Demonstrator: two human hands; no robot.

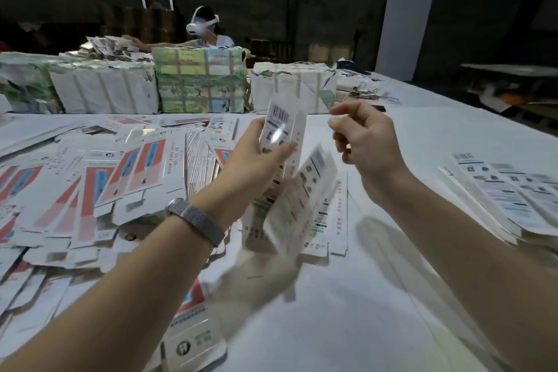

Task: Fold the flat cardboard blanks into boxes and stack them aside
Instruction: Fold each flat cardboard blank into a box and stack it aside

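Cardboard blank (282, 133) is held upright by left hand (256, 154) for folding; right hand (362, 142), loosely curled, holds nothing.

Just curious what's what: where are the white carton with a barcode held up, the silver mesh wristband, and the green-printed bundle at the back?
white barcode carton (279, 124), head view, barcode panel.
silver mesh wristband (196, 220), head view, band's middle.
green-printed bundle (200, 81), head view, front face.

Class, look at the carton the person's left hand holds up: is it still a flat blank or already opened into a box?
Partly opened. The carton shows two panels meeting at a crease, gripped by the left hand; its lower end is blurred.
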